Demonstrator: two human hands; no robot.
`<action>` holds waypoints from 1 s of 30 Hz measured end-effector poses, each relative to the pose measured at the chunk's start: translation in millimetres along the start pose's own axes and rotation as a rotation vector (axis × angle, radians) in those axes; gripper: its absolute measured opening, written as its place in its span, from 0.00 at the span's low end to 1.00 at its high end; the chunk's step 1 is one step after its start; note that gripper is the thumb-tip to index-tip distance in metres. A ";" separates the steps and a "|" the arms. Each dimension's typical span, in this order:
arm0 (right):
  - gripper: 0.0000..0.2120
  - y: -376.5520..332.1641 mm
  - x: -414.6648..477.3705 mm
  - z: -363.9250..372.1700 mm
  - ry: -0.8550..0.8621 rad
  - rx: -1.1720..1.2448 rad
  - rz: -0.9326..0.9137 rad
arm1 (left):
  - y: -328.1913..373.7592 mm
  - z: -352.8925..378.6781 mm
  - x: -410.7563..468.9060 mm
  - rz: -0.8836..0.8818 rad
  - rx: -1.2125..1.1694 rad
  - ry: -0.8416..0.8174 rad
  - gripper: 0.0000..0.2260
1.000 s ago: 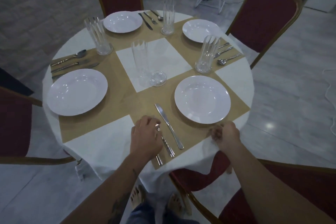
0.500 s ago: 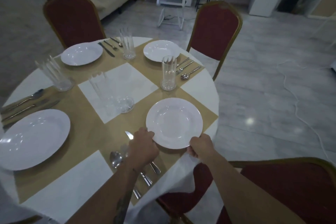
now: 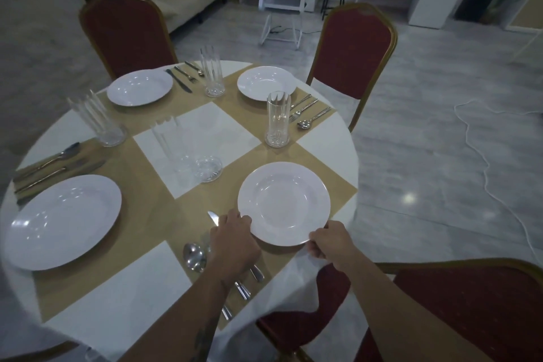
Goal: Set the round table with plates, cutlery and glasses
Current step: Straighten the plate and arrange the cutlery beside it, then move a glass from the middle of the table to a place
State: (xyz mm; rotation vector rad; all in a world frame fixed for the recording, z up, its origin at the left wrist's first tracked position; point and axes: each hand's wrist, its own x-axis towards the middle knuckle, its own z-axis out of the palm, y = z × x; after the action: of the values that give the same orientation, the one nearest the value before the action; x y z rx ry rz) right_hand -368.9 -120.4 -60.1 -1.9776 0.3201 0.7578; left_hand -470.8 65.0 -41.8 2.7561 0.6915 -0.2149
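A white plate (image 3: 283, 203) lies on the tan runner at the near right of the round table (image 3: 117, 297). My left hand (image 3: 233, 241) grips its near-left rim and my right hand (image 3: 330, 239) pinches its near-right rim. Under my left hand lie a spoon (image 3: 194, 256), a fork and a knife (image 3: 214, 218), mostly hidden. A tall glass (image 3: 277, 118) stands beyond the plate. Another glass (image 3: 188, 153) lies on its side at the table's middle.
Three other plates (image 3: 63, 220) (image 3: 139, 87) (image 3: 266, 82) sit with cutlery and upright glasses (image 3: 98, 119) (image 3: 212, 71). Red chairs (image 3: 352, 50) (image 3: 126, 35) (image 3: 476, 311) ring the table. A white cable (image 3: 484, 161) trails on the floor at right.
My left hand left the cutlery and took the plate's left rim; my right hand moved from the table edge onto the plate's right rim. The view lifted and swung right.
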 end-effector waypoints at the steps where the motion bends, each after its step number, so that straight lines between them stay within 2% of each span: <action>1: 0.06 -0.4 0.8 0.6 -0.009 -0.005 -0.001 | -1.7 -1.5 0.1 -0.001 -0.006 -0.003 0.16; 3: 0.07 -3.6 0.6 1.0 -0.001 -0.019 -0.014 | -4.5 -3.7 0.7 0.003 -0.013 -0.012 0.16; 5: 0.09 -9.0 -4.2 -3.4 0.094 -0.093 -0.032 | -5.5 -2.6 1.1 0.000 -0.020 -0.013 0.16; 8: 0.19 -28.2 -21.9 -14.8 0.273 -0.301 -0.061 | -10.3 -10.1 -0.7 -0.039 -0.033 0.004 0.18; 11: 0.28 -51.1 -27.3 -19.1 0.329 -0.369 -0.206 | -21.6 -23.2 -2.9 -0.106 -0.056 0.015 0.19; 16: 0.29 -98.4 -23.2 24.1 0.169 -0.332 -0.386 | -61.1 -60.6 3.9 -0.250 -0.234 0.070 0.22; 21: 0.30 -137.9 -13.5 98.8 -0.016 -0.432 -0.519 | -114.2 -84.5 35.1 -0.390 -0.648 0.135 0.23; 26: 0.31 -165.1 6.8 167.0 -0.020 -0.657 -0.613 | -157.9 -88.9 81.8 -0.403 -0.817 0.169 0.22; 30: 0.37 -178.4 31.6 209.6 -0.050 -0.786 -0.556 | -177.9 -88.2 132.5 -0.373 -0.899 0.153 0.30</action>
State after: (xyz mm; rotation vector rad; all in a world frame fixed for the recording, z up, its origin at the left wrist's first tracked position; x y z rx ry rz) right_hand -332.5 152.5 -28.8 -2.5839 -0.6393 0.6025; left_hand -434.2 300.6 -29.6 1.7881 1.0253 0.1975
